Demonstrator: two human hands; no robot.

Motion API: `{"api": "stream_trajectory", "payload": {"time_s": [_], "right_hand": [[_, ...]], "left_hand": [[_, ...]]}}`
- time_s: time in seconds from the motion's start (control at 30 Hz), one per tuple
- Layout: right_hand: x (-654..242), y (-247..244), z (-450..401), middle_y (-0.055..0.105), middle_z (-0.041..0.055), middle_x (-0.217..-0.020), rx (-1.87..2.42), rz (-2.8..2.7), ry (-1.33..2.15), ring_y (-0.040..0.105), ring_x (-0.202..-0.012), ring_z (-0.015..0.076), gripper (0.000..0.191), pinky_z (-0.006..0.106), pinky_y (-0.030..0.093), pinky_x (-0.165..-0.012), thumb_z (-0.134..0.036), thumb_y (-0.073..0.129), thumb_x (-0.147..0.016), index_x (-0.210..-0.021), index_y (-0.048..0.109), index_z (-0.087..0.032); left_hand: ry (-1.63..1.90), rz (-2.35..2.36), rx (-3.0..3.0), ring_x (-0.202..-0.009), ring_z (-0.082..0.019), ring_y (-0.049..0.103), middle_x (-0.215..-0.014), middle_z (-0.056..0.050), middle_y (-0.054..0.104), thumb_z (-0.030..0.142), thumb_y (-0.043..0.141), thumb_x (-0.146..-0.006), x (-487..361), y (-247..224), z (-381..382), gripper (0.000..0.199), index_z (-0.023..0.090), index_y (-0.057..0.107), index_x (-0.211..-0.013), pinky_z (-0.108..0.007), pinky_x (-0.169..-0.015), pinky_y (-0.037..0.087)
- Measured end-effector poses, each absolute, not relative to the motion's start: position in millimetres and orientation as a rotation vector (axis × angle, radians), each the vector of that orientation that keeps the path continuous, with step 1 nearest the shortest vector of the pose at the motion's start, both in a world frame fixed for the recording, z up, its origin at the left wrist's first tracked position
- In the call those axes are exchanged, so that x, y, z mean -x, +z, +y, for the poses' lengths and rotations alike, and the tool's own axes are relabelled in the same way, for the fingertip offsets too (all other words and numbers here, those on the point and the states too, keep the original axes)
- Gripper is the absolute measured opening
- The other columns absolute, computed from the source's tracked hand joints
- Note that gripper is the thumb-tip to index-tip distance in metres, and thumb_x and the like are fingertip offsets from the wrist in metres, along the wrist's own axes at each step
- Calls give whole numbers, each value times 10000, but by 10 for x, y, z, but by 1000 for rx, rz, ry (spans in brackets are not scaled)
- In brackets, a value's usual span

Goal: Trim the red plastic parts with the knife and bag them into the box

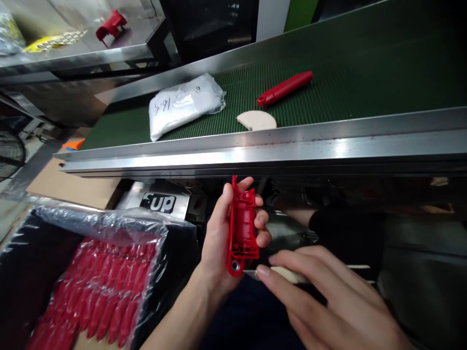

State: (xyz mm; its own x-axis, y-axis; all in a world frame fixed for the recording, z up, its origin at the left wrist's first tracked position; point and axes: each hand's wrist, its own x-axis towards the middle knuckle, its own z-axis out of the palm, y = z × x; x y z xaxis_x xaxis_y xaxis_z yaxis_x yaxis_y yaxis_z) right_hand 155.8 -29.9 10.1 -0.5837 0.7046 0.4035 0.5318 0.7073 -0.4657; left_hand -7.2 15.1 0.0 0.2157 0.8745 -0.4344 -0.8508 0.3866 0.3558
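A hollow red plastic part [243, 224] lies upright in my left hand [222, 233], its open side facing me, the fingers wrapped round its right edge and the thumb along its left. At its lower end is a round hole with a metal-looking ring. My right hand [328, 287] is closed on a knife with a pale handle [288, 274]. The short blade [250, 274] points left and meets or nearly meets the part's lower end; exact contact cannot be made out.
Beyond a metal rail [255, 148], a green conveyor belt [365, 82] bears a white plastic-wrapped packet [186, 104], a red part [285, 88] and a beige semicircular piece [257, 120]. At lower left stands a plastic-lined box [32, 253] of red parts [105, 282].
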Motion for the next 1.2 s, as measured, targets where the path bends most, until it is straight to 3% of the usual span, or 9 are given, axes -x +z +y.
{"api": "stream_trajectory", "payload": {"time_s": [0.4, 0.6, 0.9, 1.07, 1.2], "right_hand": [[-1561, 81, -357, 682, 59, -1090, 946, -2383, 373, 612, -976, 237, 336, 353, 531, -802, -110, 462, -943, -1197, 658, -212], [-1572, 42, -337, 665, 94, -1118, 890, -2447, 304, 595, -980, 264, 372, 390, 537, -792, -72, 500, -906, -1236, 644, -164], [-1677, 96, -258, 623, 85, -1153, 900, -2254, 489, 576, -1057, 225, 430, 339, 526, -838, -4, 539, -869, -1239, 627, -202], [-1945, 175, 256, 644, 57, -1163, 993, -2148, 40, 625, -1000, 229, 575, 382, 494, -872, 8, 599, -836, -1330, 578, -286], [-2180, 321, 999, 671, 41, -1147, 1098, -2175, -463, 630, -968, 219, 454, 377, 483, -861, -63, 597, -876, -1274, 609, -281]], "left_hand": [[1221, 640, -59, -565, -81, 446, -879, -31, 490, 439, 368, -993, 43, 39, 130, 353, 185, 566, -1137, -150, -420, 410], [1228, 624, -37, -546, -74, 441, -875, -30, 487, 437, 367, -994, 41, 10, 130, 356, 172, 558, -1135, -149, -414, 412], [1266, 635, 15, -552, -85, 458, -861, -43, 501, 405, 361, -996, 69, 2, 173, 359, 144, 566, -1135, -156, -399, 417], [1310, 655, 74, -583, -107, 491, -881, -69, 543, 377, 393, -983, 162, 12, 156, 327, 139, 564, -1128, -171, -417, 409], [1338, 777, 96, -598, -130, 498, -900, -95, 580, 326, 461, -951, 270, -16, 127, 252, 133, 574, -1068, -193, -414, 395]]}}
